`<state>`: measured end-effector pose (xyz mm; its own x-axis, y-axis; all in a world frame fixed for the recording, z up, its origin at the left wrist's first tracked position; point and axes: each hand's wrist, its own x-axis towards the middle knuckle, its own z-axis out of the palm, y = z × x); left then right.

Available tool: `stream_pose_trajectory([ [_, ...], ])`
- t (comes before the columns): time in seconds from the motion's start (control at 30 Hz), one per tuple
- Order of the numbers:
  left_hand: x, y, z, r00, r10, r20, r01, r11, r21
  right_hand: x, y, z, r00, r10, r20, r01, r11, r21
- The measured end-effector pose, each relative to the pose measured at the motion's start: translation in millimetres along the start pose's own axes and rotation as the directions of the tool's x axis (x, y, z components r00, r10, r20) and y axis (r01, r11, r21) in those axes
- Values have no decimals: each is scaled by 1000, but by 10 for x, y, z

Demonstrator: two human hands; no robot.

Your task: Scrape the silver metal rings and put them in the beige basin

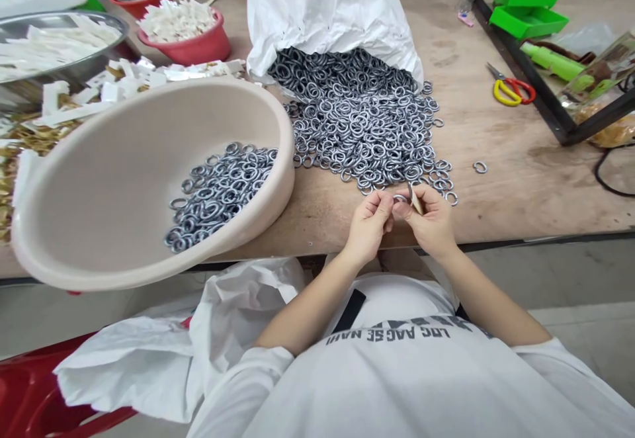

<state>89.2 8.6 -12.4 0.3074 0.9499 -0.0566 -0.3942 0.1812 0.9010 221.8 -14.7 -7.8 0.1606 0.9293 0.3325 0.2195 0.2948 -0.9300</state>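
Two bare hands in the head view, right of centre in the frame and just in front of the near edge of the ring pile. Left hand (368,225) is narrow, thumb and fingers pinched on one grey ring (399,198). Right hand (432,221) is closed round a small blade-like tool (415,200), dark edge up, pale part by the fingers, with the thumb right beside that same ring. Too small to tell exactly what the tool is or if its edge is touching, tbh.

If I were doing this bit, I'd pinch the ring firmly on the side away from the edge, brace both hands against each other, and use light little strokes while turning the ring rather than the tool. Main risk imo is the left thumb: it's super close, and a smooth round ring could slip.

Rest of the layout: big heap of grey rings (367,127) at upper centre, spilling out of a white sack (327,8) onto the wooden tabletop (506,203). More rings (223,193) sit in a beige basin (114,153) at the left, bunched toward its right side. One loose ring (479,167) lies apart, right of the heap. Scissors (513,91) with yellow and red handles are at upper right, well away from both hands, so no elbow trouble there.
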Motion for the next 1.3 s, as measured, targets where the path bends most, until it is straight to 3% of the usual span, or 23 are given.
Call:
stream_pose_trajectory([
  [0.13,-31,-13,23,998,-15,-55,10,995,-95,-59,17,121,999,10,51,-10,1000,7],
  [0.27,-27,-1,17,997,-36,-65,29,995,-100,-19,12,102,997,43,59,-45,998,35],
  [0.4,3,39,0,993,-96,-70,85,985,-150,-12,-1,-5,989,-92,113,114,970,-213],
  [0.5,20,66,-17,985,-151,-84,132,971,-202,-50,0,-41,955,-194,226,275,866,-417],
  [0.57,23,79,-28,980,-174,-92,152,967,-207,-67,11,-34,945,-209,251,311,812,-493],
  [0.97,22,105,-55,978,-199,-58,183,961,-206,-69,54,6,929,-220,297,356,751,-556],
  [1.03,-2,106,-65,979,-204,-11,197,957,-214,-40,79,7,953,-175,246,285,794,-537],
  [1.1,-33,111,-82,973,-219,73,230,950,-212,34,107,-49,991,-96,89,128,852,-507],
  [1.17,-52,122,-105,966,-227,124,250,943,-220,155,134,-200,995,-25,-98,-25,879,-476],
  [1.23,-47,133,-130,969,-221,114,243,937,-249,306,167,-457,979,-8,-202,-99,851,-515],
  [1.3,-25,140,-150,973,-211,93,229,934,-276,460,223,-786,967,-7,-255,-164,749,-643],
])
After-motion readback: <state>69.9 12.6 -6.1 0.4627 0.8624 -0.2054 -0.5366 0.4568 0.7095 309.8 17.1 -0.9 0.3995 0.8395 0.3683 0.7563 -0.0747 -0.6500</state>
